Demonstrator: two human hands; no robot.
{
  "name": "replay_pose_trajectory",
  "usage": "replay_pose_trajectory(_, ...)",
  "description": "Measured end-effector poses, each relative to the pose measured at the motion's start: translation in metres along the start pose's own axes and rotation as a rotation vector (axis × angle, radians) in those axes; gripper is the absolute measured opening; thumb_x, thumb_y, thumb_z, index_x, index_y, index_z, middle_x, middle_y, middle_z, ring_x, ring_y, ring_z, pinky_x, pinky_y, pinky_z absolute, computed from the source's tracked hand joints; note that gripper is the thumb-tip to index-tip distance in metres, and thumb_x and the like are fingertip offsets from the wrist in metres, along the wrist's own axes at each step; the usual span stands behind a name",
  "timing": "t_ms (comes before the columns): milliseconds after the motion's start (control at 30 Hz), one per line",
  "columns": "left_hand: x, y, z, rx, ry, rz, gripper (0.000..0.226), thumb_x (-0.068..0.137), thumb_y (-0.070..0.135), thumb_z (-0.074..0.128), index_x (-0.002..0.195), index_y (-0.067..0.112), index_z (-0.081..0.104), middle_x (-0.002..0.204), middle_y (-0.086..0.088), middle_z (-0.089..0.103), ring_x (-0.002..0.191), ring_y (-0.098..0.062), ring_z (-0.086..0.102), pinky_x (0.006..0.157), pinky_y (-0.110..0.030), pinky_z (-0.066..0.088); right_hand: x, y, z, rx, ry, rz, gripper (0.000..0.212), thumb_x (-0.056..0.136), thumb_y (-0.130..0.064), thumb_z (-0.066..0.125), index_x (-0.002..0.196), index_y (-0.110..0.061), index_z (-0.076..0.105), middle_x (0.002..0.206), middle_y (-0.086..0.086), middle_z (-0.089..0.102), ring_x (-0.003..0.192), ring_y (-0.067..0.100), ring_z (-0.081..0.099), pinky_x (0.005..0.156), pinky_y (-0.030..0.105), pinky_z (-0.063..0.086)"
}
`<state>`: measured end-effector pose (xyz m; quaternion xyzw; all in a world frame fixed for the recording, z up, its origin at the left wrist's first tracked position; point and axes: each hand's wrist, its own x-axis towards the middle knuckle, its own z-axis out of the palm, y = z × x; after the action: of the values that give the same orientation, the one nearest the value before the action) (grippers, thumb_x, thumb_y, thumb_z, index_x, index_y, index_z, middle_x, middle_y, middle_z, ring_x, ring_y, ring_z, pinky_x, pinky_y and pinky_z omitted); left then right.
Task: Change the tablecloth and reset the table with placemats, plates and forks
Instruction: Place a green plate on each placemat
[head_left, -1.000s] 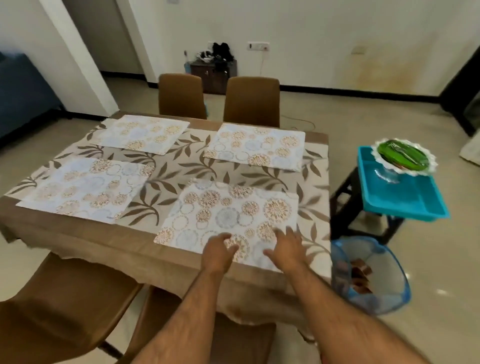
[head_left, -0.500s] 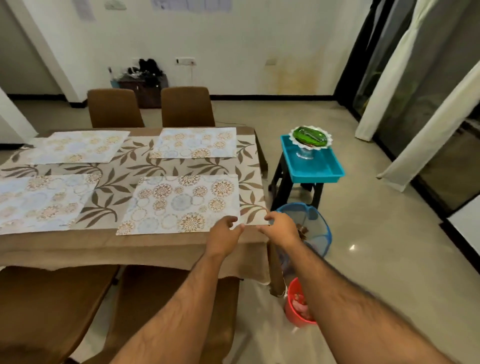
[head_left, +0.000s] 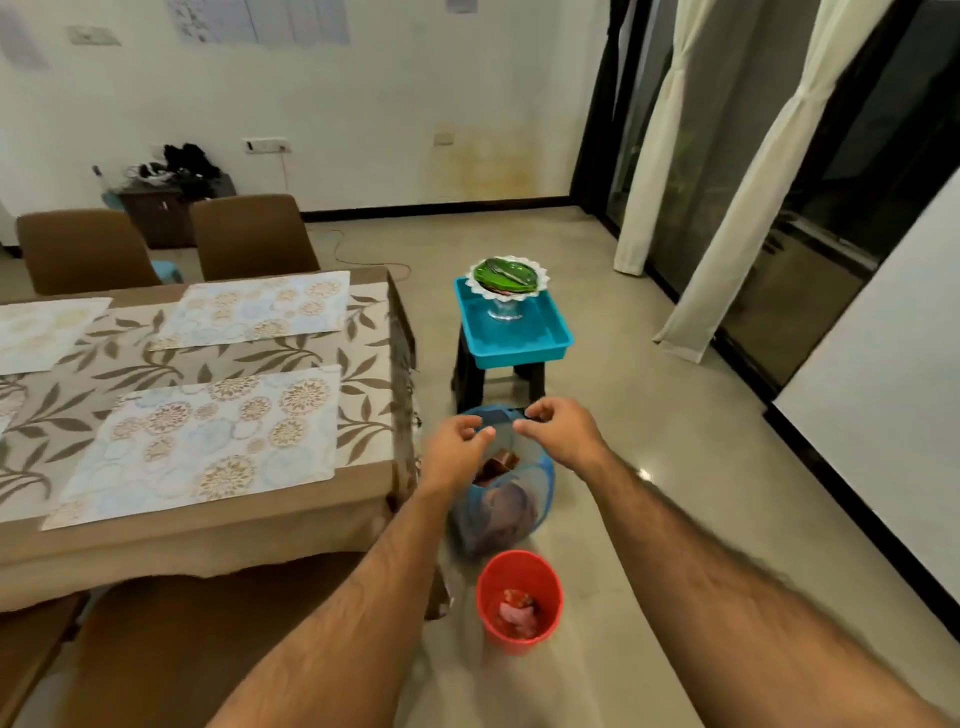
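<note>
Both hands had lifted off the near placemat (head_left: 208, 441) on the table (head_left: 208, 535), the left hand (head_left: 454, 449) and right hand (head_left: 558, 431) loosely curled and empty, heading, I judged, for the green plates (head_left: 506, 273) and fork stacked on the blue tray (head_left: 511, 338) close by for fetching.

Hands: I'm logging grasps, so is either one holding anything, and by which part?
Nothing: the left hand and right hand hang loosely curled above the blue mesh basket.

Table (head_left: 291, 525) under leaf-print tablecloth (head_left: 291, 358) bears floral placemats (head_left: 208, 441).
</note>
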<state>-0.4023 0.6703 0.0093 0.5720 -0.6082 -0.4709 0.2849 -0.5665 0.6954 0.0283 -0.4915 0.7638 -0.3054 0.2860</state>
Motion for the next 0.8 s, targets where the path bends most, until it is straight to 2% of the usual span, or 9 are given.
replay_pose_trajectory(100,0.015,0.034,0.075,-0.028,-0.033,0.008,0.036,0.093,0.029,0.063,0.125,0.013,0.061,0.117,-0.008,0.067,0.097,-0.015,0.062,0.074,-0.021,0.049,0.022,0.045,-0.062,0.014,0.011,0.018,0.03,0.081,-0.033,0.076,0.103,-0.013,0.071,0.095,0.002,0.068,0.091,0.018,0.063,0.081,0.031,0.05)
replay_pose_trajectory(133,0.02,0.045,0.096,-0.028,-0.031,0.015,0.035,0.092,0.029,0.064,0.124,0.014,0.062,0.116,-0.007,0.067,0.098,-0.016,0.062,0.076,-0.022,0.05,0.029,0.059,-0.08,0.023,0.022,0.027,0.03,0.081,-0.033,0.076,0.103,-0.013,0.07,0.097,0.003,0.069,0.092,0.019,0.064,0.083,0.033,0.051)
replay_pose_trajectory(233,0.036,0.078,0.148,-0.041,-0.023,0.015,0.037,0.091,0.03,0.066,0.124,0.015,0.062,0.116,-0.005,0.067,0.103,-0.017,0.062,0.094,-0.033,0.05,0.051,0.096,-0.128,0.07,0.072,0.048,0.027,0.079,-0.031,0.077,0.1,-0.015,0.07,0.098,0.006,0.07,0.094,0.023,0.066,0.087,0.04,0.055)
replay_pose_trajectory(467,0.095,0.131,0.229,-0.074,-0.037,0.007,0.038,0.089,0.034,0.068,0.122,0.018,0.062,0.116,-0.005,0.069,0.104,-0.016,0.065,0.097,-0.04,0.052,0.12,0.143,-0.194,0.194,0.067,0.051,0.029,0.079,-0.038,0.075,0.101,-0.02,0.068,0.094,0.0,0.067,0.089,0.019,0.065,0.082,0.048,0.058)
replay_pose_trajectory(600,0.145,0.147,0.259,-0.074,-0.023,-0.006,0.04,0.091,0.032,0.066,0.128,0.018,0.059,0.121,-0.005,0.066,0.11,-0.015,0.062,0.099,-0.036,0.05,0.174,0.166,-0.211,0.216,0.018,0.065,0.03,0.08,-0.039,0.075,0.103,-0.021,0.067,0.094,-0.003,0.065,0.089,0.016,0.065,0.082,0.048,0.059)
replay_pose_trajectory(700,0.198,0.157,0.278,-0.079,-0.007,-0.021,0.04,0.092,0.032,0.064,0.129,0.017,0.058,0.122,-0.003,0.064,0.108,-0.015,0.061,0.089,-0.027,0.052,0.234,0.176,-0.222,0.207,-0.015,0.06,0.031,0.082,-0.038,0.074,0.106,-0.02,0.066,0.096,-0.002,0.067,0.09,0.014,0.065,0.083,0.045,0.059)
replay_pose_trajectory(800,0.256,0.17,0.292,-0.082,0.009,-0.039,0.037,0.093,0.033,0.064,0.126,0.019,0.058,0.12,0.0,0.064,0.107,-0.014,0.062,0.095,-0.037,0.053,0.3,0.178,-0.233,0.212,-0.053,0.05,0.029,0.085,-0.036,0.072,0.107,-0.019,0.065,0.099,0.0,0.068,0.089,0.015,0.065,0.076,0.04,0.061)
